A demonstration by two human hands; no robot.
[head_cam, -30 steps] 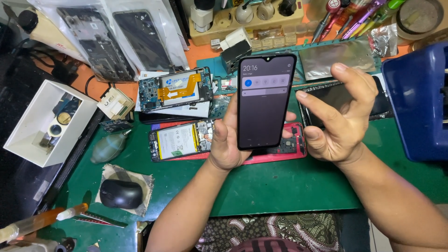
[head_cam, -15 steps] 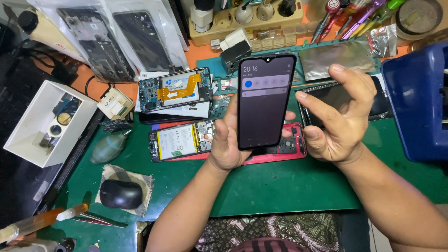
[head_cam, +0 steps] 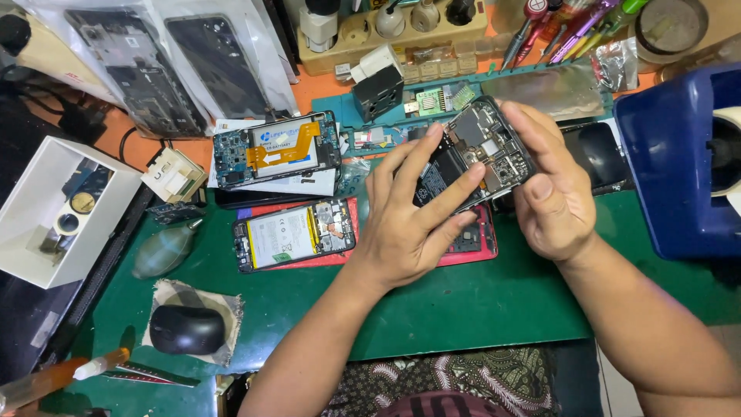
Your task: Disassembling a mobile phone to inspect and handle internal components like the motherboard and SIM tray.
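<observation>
Both hands grip the opened phone (head_cam: 477,154), circuit side up, above the green mat (head_cam: 463,301) toward its far edge. Left hand (head_cam: 409,224) clasps its lower end, right hand (head_cam: 552,193) pinches the upper end.

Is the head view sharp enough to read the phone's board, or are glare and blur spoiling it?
Head view: even overhead light, opened phone sharp between left hand and right hand; glare only on the plastic sleeves; soft shadow on the green mat; edges slightly bowed.
</observation>
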